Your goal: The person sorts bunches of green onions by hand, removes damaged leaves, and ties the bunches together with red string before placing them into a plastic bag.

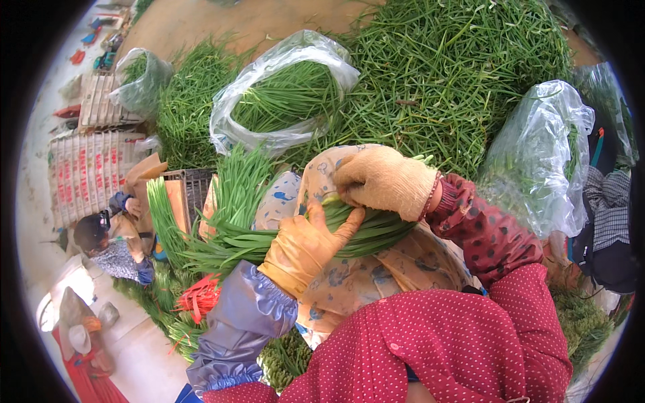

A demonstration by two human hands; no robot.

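My left hand (302,247), in an orange rubber glove, grips a bunch of green Chinese chives (385,237) lying across my lap. The leafy ends fan out to the left, past my blue-grey sleeve cover (242,317). My right hand (385,181) wears a beige knitted glove and bends over the bunch beside my left fingertips. Its fingertips are hidden, so whether they pinch anything does not show. Under the bunch, a tan patterned apron (398,292) covers my lap. More chives (242,186) lie just beyond my left hand.
A large heap of loose green leaves (453,85) spreads ahead. Clear plastic bags (544,151) of greens stand around it, one bag (227,121) open. Red ties (199,297) lie at left near another person (113,247) and a plastic crate (90,176). Someone in checked clothing (609,216) is at right.
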